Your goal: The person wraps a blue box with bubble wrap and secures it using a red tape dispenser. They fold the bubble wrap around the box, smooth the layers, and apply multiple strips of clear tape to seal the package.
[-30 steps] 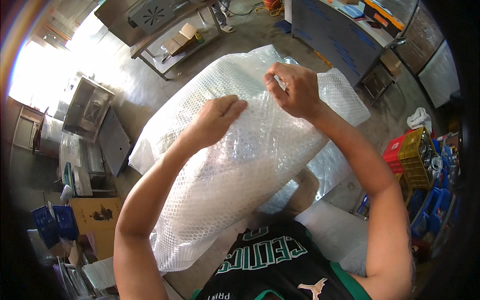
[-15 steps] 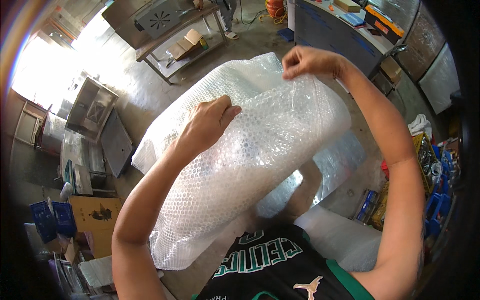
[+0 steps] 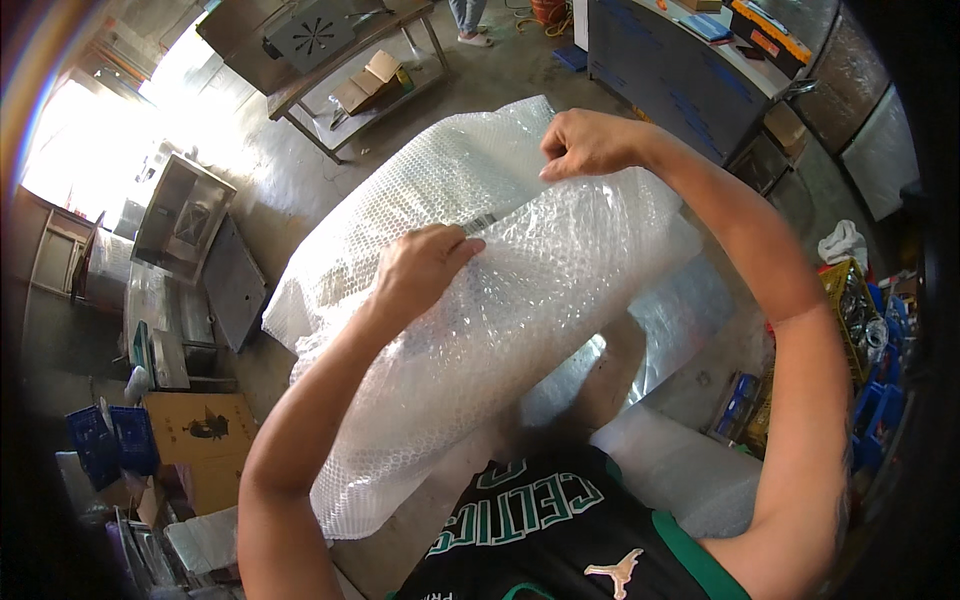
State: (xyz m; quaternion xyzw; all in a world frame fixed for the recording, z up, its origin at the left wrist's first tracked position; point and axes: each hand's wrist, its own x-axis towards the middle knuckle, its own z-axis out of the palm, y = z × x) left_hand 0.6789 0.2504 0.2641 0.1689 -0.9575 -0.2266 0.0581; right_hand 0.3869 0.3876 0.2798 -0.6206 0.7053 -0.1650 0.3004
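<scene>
A large sheet of clear bubble wrap (image 3: pixel 400 390) lies draped over a bulky thing in front of me, which it mostly hides. My left hand (image 3: pixel 422 268) is closed on the sheet's edge near the middle, thumb pressed to the fingers. Farther off and to the right, my right hand (image 3: pixel 592 145) pinches the same edge, palm down. Between the hands the film is wrinkled and drawn taut. A small label with dark stripes (image 3: pixel 480 223) shows beside my left fingers.
Below right are a shiny metal sheet (image 3: pixel 690 310) and a pale plastic-wrapped bundle (image 3: pixel 680 475). A metal workbench (image 3: pixel 350 95) stands far left, a grey counter (image 3: pixel 660 70) far right. Cardboard boxes (image 3: pixel 215 425), a leaning steel panel (image 3: pixel 235 285) and blue baskets (image 3: pixel 870 420) line the sides.
Both hands have come slightly nearer to me, drawing the wrap's edge along. More wrinkles show in the film, and the striped label has come into sight beside my left hand.
</scene>
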